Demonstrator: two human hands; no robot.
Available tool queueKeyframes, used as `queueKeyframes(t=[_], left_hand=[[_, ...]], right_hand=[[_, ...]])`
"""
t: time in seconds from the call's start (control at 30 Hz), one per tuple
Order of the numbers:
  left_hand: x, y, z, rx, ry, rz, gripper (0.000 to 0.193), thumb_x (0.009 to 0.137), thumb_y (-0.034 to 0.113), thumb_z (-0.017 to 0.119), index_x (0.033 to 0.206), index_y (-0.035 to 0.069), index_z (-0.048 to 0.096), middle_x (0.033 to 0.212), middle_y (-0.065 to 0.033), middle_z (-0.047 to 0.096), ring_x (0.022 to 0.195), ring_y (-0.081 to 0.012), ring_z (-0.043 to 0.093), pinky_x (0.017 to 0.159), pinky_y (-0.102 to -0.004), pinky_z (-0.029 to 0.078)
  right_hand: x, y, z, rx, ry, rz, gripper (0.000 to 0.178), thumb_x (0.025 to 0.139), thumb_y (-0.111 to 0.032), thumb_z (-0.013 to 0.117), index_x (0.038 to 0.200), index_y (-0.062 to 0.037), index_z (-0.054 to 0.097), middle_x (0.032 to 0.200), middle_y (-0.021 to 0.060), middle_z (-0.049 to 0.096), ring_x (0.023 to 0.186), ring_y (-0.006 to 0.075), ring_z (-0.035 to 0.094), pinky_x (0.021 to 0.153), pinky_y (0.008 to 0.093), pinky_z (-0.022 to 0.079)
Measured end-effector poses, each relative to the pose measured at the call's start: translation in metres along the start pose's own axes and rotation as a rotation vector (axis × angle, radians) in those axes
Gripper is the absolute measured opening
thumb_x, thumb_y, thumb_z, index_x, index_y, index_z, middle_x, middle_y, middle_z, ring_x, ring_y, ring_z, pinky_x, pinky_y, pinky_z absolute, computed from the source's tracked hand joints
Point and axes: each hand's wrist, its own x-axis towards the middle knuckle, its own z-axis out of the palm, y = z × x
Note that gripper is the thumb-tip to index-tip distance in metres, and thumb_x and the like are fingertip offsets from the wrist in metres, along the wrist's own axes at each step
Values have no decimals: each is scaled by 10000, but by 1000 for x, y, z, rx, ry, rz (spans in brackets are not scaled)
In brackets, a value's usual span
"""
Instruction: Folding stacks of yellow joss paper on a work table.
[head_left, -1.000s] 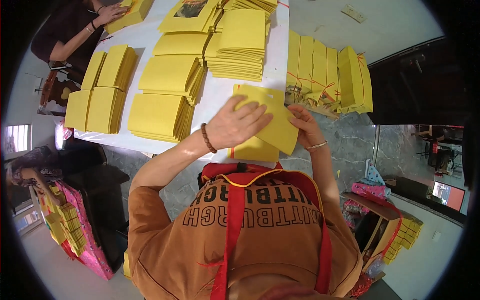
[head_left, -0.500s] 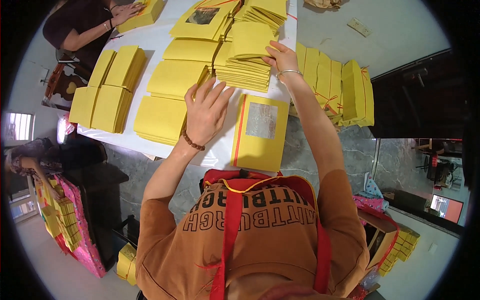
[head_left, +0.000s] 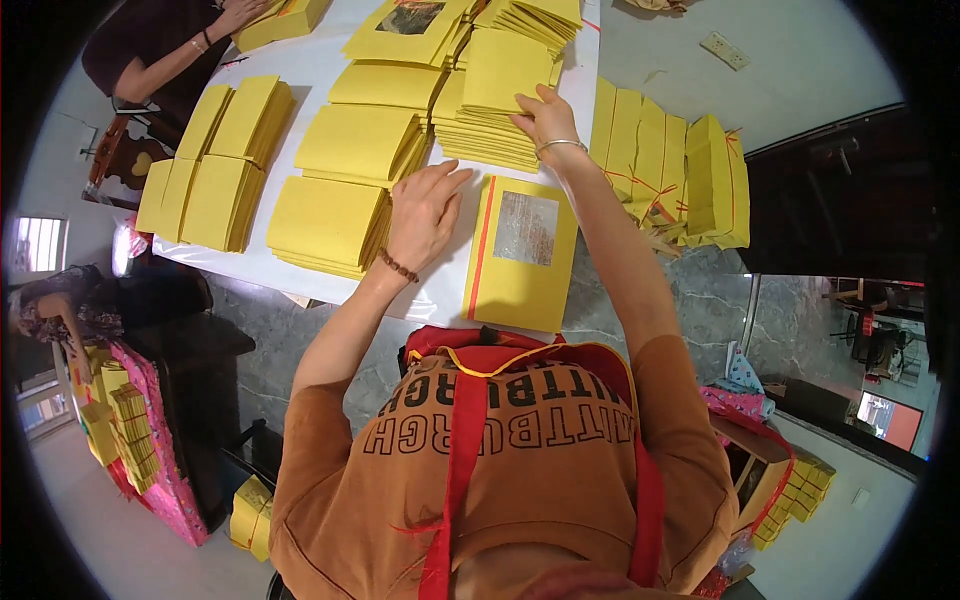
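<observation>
My right hand (head_left: pixel 550 125) reaches to a pile of folded yellow paper (head_left: pixel 490 140) and pinches the near right corner of its upper bundle (head_left: pixel 505 72). My left hand (head_left: pixel 428 208), with a beaded bracelet, hovers above the white table, its fingers loosely stretched and nothing in them. Between my arms lies a yellow paper block (head_left: pixel 520 285) with a red stripe along its left side and a silvery square (head_left: pixel 525 228) on top. Left of my left hand sits another stack of folded yellow paper (head_left: pixel 325 225).
More yellow stacks (head_left: pixel 205 190) stand at the left of the white table (head_left: pixel 290 160). A person's hand (head_left: pixel 240 14) rests by a yellow bundle at the far left. Tied yellow bundles (head_left: pixel 665 170) stand right of the table. A dark door (head_left: pixel 830 190) is at the right.
My right hand has shifted slightly left along the paper bundle. My left hand's fingers have drawn closer together and moved a little right. The other person's hand has slid toward the upper left.
</observation>
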Motion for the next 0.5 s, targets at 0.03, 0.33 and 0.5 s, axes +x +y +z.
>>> queueKeyframes(t=[0.03,0.33,0.5], left_hand=[[2,0,3,0,0,3,292,804,69,562,1094,91,587,1145,-103,563,1065,-264,508,897,-379,345],[-21,3,23,-86,-89,23,290,799,72,532,1082,89,595,1121,-114,579,1016,-250,533,850,-373,367],[-66,3,32,-181,-243,159,295,788,40,534,1078,49,582,1068,-124,584,979,-279,536,842,-379,411]], right_hand=[[-1,-1,-2,1,2,-2,575,806,-55,602,1296,69,329,1164,197,461,931,220,553,705,292,530],[-40,-17,-37,-883,-37,-232,633,753,-316,653,1296,-80,429,1321,212,321,917,253,581,824,331,453],[-115,7,-75,-802,-114,-458,388,796,-255,616,1142,-88,557,1191,109,481,801,153,570,737,318,449]])
